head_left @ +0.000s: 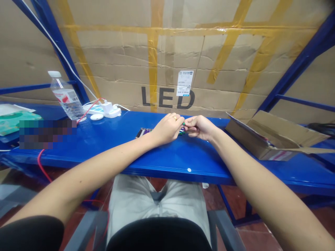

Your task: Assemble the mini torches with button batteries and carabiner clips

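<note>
My left hand and my right hand meet over the blue table, fingertips almost touching. Between them is a small shiny green item, pinched by the fingers of both hands; most of it is hidden, so its kind cannot be made out. Beneath and beside my left hand lies a row of slender shiny pieces, dark, silver and purple, partly covered by that hand. More green and purple pieces show under the fingertips.
An open cardboard box stands on the table's right. Toward the left are a water bottle, a white power strip with cables, a round white disc and a green packet. A large carton marked LED rises behind the blue table.
</note>
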The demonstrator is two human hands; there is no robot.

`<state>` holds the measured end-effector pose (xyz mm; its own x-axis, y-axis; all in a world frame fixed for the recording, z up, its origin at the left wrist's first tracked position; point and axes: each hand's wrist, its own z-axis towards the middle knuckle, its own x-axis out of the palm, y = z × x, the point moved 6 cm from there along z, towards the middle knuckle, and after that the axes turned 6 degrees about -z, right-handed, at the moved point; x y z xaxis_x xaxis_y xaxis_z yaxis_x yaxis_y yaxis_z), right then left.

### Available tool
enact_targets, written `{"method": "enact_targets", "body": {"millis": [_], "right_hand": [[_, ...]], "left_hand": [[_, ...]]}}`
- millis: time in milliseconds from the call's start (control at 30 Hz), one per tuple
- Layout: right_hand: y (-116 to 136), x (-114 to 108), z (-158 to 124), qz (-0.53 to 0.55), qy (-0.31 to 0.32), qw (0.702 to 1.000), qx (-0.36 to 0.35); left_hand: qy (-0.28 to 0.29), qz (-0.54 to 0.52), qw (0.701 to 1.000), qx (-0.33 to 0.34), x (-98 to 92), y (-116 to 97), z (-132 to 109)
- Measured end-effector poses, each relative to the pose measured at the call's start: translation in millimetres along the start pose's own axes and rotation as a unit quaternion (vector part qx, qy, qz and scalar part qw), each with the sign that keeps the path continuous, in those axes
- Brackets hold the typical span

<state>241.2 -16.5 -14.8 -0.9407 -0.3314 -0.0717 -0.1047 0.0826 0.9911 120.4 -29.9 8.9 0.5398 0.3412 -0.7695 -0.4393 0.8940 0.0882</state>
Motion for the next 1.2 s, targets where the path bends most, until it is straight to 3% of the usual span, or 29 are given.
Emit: {"method": "enact_targets", "body": {"millis": [167, 367, 867, 1200], "right_hand": [[14, -4, -7, -0.110, -0.064, 0.989, -0.071], [17, -6, -7, -0.176, -0.088, 0.976, -0.095], [4, -9, -4, -0.054, -0.026, 0.998, -0.023], [1, -7, -2, -0.039, -0.017, 0.999, -0.009]], "left_hand": [[-0.025, -0.121, 0.992, -0.028, -3.7, 6, 1], [-0.039, -0.231, 0.968, -0.087, -0.9, 21, 2], [-0.054, -0.247, 0.967, -0.037, -0.8, 16, 3], [-0.071, -0.255, 0.964, -0.006, -3.2, 15, 1]]}}
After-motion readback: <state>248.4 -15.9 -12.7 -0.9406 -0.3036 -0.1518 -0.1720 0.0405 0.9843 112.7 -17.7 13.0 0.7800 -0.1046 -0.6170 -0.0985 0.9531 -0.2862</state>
